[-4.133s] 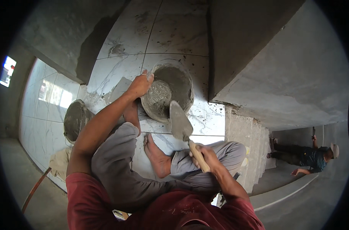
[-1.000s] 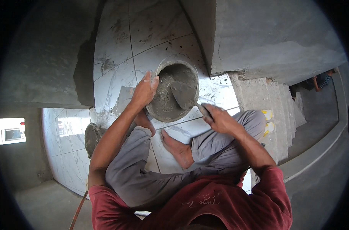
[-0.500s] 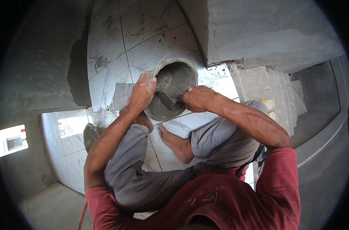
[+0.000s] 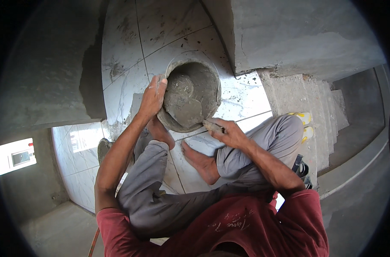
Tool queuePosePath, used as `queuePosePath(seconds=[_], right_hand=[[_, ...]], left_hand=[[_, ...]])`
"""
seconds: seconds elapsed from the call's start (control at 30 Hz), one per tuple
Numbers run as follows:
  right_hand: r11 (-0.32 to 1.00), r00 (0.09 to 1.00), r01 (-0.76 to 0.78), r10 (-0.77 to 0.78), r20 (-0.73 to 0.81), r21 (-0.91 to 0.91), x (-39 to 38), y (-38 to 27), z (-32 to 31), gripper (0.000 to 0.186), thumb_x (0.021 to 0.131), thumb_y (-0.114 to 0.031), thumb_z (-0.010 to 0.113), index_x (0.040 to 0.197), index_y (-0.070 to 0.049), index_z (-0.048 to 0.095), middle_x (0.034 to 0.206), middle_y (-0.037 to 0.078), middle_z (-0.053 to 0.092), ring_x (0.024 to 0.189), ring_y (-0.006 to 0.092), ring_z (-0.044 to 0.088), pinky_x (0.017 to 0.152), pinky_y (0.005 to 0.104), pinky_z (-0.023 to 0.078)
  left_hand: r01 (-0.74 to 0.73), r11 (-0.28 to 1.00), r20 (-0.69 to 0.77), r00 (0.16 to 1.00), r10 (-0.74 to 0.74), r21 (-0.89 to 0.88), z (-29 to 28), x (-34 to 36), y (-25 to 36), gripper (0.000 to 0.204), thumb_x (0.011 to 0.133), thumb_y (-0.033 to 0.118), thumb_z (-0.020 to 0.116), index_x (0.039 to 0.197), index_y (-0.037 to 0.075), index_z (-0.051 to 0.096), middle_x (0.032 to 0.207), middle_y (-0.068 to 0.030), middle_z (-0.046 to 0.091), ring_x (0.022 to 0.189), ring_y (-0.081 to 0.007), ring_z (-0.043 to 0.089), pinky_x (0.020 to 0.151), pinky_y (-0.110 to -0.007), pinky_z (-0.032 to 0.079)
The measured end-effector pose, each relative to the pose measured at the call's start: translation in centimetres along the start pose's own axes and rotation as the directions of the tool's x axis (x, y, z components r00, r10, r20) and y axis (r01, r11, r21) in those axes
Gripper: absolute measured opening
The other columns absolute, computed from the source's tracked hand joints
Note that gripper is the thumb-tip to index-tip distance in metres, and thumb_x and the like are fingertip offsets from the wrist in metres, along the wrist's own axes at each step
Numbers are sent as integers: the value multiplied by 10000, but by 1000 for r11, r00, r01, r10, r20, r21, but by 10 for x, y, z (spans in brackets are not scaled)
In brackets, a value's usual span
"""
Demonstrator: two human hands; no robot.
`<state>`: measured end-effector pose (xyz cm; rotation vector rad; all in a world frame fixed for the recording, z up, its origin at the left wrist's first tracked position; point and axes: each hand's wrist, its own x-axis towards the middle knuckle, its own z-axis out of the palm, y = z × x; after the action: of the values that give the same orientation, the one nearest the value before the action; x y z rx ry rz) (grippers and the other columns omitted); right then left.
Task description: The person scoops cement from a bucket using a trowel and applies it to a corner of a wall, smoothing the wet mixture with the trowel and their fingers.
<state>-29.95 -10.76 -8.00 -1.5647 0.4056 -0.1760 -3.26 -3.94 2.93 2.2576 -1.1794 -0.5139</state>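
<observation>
Right hand (image 4: pixel 232 134) gripping trowel (image 4: pixel 213 127), bucket (image 4: pixel 209 80) just beyond, left hand (image 4: pixel 153 97) grasping its left rim

The bare right hand (image 4: pixel 232 133) has drawn back bodyward from the rim of the round, mortar-caked grey bucket (image 4: pixel 211 83); the wooden-handled metal trowel (image 4: pixel 212 126) has its blade turned flatter.

Maroon short-sleeved shirt (image 4: pixel 285 220), pale front lettering (image 4: pixel 245 223); loose grey trousers (image 4: pixel 150 195); bare hands (image 4: pixel 152 98), feet (image 4: pixel 202 165).
</observation>
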Motion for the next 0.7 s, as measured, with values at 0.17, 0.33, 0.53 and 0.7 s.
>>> queuePosePath(seconds=[0.17, 0.33, 0.53, 0.7], right_hand=[[995, 988, -75, 83, -127, 66, -45, -20, -2, 437, 838, -121, 626, 1256, -42, 526, 1074, 142, 642, 967, 171, 594, 860, 291, 455], [947, 925, -106, 206, -318, 304, -92, -13, -1, 462, 856, -46, 602, 1299, -43, 474, 1050, 83, 611, 922, 134, 559, 826, 260, 454], [841, 762, -51, 382, -523, 539, -92, -6, -14, 533, 880, -68, 586, 1354, -21, 346, 859, 66, 535, 654, 112, 535, 510, 264, 501], [840, 649, -49, 439, -622, 541, -54, -5, -40, 525, 870, -59, 587, 1341, -19, 358, 851, 90, 550, 639, 132, 553, 470, 280, 502]], left_hand=[[59, 997, 4, 998, -59, -48, -4, 17, -29, 495, 973, 420, 363, 1206, -6, 461, 1068, -293, 583, 1044, -447, 542, 884, -433, 413], [-53, 991, -70, 996, 62, 119, -10, 25, -74, 506, 997, 404, 312, 1171, -42, 475, 1135, -217, 541, 1050, -321, 524, 947, -359, 366], [96, 995, -103, 990, -98, -24, -7, 20, -61, 576, 979, 443, 347, 1252, -54, 447, 1166, -252, 544, 1097, -347, 522, 964, -364, 364], [41, 999, -102, 994, -38, 23, -8, 13, -36, 505, 982, 410, 354, 1185, -39, 465, 1028, -253, 587, 978, -358, 558, 889, -390, 401]])
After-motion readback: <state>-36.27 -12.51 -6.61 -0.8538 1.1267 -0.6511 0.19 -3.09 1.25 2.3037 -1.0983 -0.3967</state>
